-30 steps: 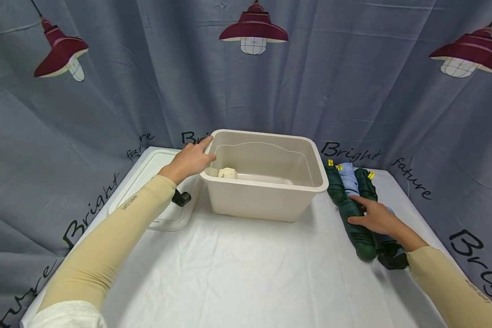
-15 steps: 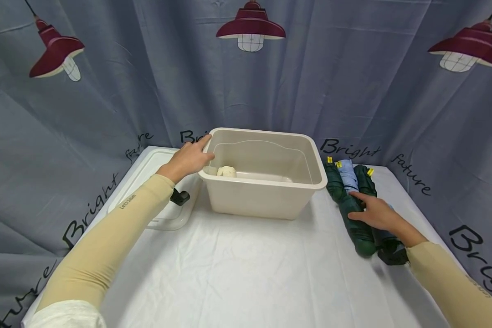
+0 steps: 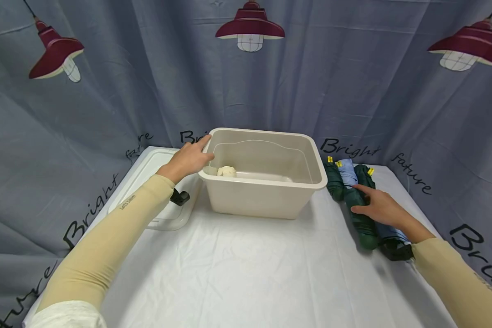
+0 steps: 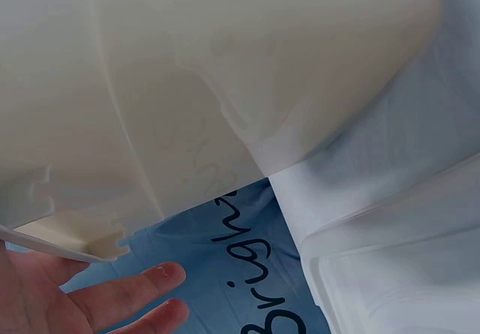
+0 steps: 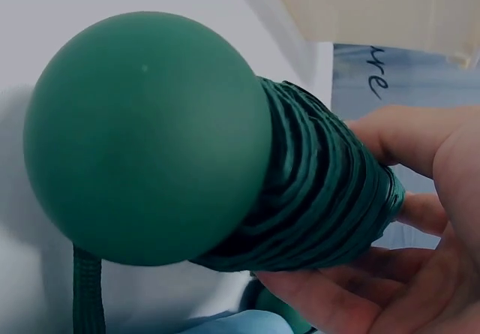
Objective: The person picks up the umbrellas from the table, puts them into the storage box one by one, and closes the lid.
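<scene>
My right hand (image 3: pixel 379 208) holds a folded dark green umbrella (image 3: pixel 358 216) with a round green knob. In the right wrist view, the thumb lies on one side of its ribbed green canopy (image 5: pixel 315 191) and the fingers on the other. Beside and behind it lie several more folded umbrellas, among them a light blue one (image 3: pixel 347 173) and a green one (image 3: pixel 365 177). At the left end of a beige plastic bin (image 3: pixel 266 200), my left hand (image 3: pixel 186 159) rests on the rim. In the left wrist view, its visible fingers (image 4: pixel 127 296) stretch out loosely beneath the rim.
Inside the bin, a cream rounded object (image 3: pixel 227 171) sits at the left end. A white lid (image 3: pixel 174 214) lies on the table left of the bin, partly under my left arm. A grey-blue curtain (image 3: pixel 188 82) surrounds the white-covered table (image 3: pixel 250 264).
My right hand has moved slightly up and to the right with the green umbrella, and more of the blue umbrella by my right wrist shows. My left hand stays at the bin's rim.
</scene>
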The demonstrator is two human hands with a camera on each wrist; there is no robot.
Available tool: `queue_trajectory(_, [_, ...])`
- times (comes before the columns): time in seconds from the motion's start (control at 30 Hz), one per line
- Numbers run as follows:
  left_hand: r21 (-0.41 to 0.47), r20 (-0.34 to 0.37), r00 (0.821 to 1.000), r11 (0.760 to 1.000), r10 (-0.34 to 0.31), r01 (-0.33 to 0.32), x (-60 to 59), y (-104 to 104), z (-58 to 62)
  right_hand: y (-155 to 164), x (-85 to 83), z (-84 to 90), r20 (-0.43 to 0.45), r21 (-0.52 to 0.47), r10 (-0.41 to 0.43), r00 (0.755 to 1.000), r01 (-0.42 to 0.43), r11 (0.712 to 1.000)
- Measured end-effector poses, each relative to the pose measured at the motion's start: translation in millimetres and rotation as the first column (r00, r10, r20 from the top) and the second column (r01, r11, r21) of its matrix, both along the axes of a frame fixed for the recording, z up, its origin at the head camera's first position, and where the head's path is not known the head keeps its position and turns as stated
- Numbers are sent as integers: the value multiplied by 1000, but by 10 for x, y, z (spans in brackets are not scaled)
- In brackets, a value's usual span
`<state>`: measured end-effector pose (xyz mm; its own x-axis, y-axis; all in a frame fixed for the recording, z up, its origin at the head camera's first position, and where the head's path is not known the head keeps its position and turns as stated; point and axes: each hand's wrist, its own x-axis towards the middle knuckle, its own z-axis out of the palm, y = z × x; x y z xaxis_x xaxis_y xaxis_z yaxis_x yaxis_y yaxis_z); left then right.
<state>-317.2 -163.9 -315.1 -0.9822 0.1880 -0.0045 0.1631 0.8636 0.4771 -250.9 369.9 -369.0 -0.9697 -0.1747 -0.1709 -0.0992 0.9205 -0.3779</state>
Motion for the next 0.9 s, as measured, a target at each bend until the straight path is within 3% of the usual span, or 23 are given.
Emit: queue_trajectory(0.9, [-13, -2, 1000, 1000, -3, 3, -5, 2, -3, -177, -63, 581, -36, -89, 29, 999, -32, 996])
